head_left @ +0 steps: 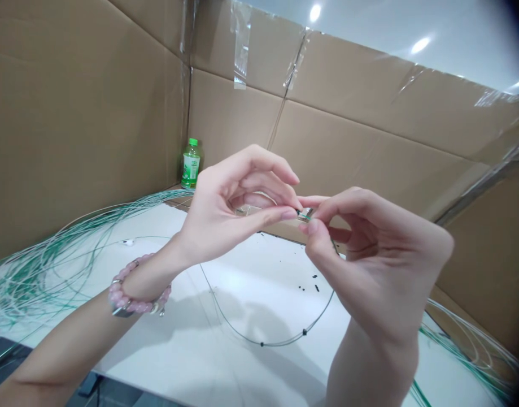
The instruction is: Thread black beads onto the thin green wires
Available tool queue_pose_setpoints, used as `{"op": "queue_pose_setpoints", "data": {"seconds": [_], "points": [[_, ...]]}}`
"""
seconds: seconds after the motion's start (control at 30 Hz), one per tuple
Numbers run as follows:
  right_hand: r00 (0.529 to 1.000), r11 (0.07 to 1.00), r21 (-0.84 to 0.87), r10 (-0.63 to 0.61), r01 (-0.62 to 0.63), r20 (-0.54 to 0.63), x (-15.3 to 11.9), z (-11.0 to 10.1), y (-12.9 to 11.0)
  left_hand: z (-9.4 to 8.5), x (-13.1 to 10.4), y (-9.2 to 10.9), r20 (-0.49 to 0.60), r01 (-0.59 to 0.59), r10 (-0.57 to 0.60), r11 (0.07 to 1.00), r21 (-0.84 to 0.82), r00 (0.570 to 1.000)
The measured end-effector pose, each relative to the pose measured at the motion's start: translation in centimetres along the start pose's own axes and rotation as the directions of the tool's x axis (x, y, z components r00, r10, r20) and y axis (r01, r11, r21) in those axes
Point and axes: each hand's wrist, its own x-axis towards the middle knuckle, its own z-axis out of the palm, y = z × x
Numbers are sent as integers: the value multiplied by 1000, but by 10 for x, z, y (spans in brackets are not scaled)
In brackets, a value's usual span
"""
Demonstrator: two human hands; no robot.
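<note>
Above the white table, my left hand pinches thin wire between thumb and forefinger, beside a small black piece. Close on its right, my right hand pinches a short green wire end between thumb and forefinger. The fingertips nearly meet, and exactly what each one grips is partly hidden. From the hands a loop of thin wire hangs down over the table, carrying two small black pieces, one at its lowest point and another to the right.
Bundles of green and white wires lie along the left and right of the white table. Small black bits are scattered behind the loop. A green-capped bottle stands in the back corner, against cardboard walls.
</note>
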Motion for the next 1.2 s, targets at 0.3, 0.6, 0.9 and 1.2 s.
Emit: {"op": "queue_pose_setpoints", "data": {"seconds": [0.3, 0.6, 0.9, 1.2], "points": [[999, 994, -109, -4, 9, 46, 0, -2, 0, -1, -3, -2, 36, -73, 69, 992, 101, 997], [998, 980, -198, -12, 24, 62, 0, -4, -1, -6, -8, 8, 204, -356, 294, 821, 447, 934], [997, 978, -205, -16, 30, 71, 1, -2, -1, -8, -3, 13, 205, -203, 123, 880, 429, 971], [998, 991, -134, 29, -20, 64, 0, -3, -1, -8, 4, 19, 161, -74, 9, 915, 397, 987]]}}
